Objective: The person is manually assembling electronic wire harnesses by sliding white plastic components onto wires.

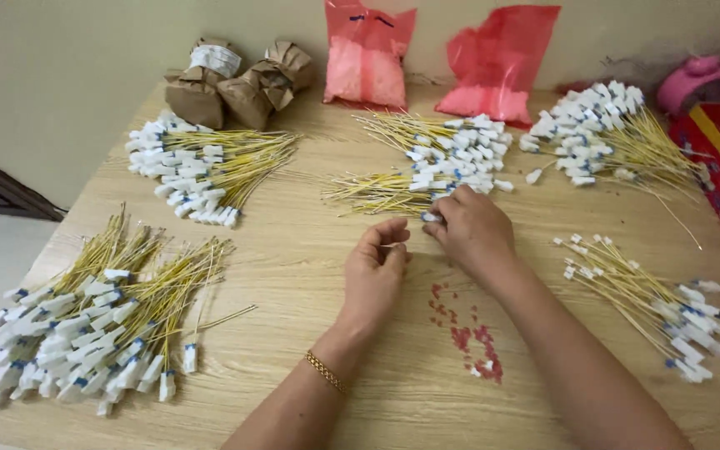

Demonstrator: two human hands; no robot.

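Note:
My right hand (472,232) rests at the near edge of the middle pile of yellow wires with white connectors (443,158), its fingertips pinched on a white connector with a blue end (431,217). Just left of it, my left hand (377,271), with a gold bracelet on the wrist, has its fingers curled together around something thin, perhaps a wire; I cannot see it clearly. Both hands lie over the light wooden table (293,250).
More piles of the same wires lie at near left (93,325), far left (202,167), far right (602,133) and near right (660,308). Brown paper bundles (235,79) and two red plastic bags (427,62) stand at the back. Small red bits (468,333) lie near my right forearm.

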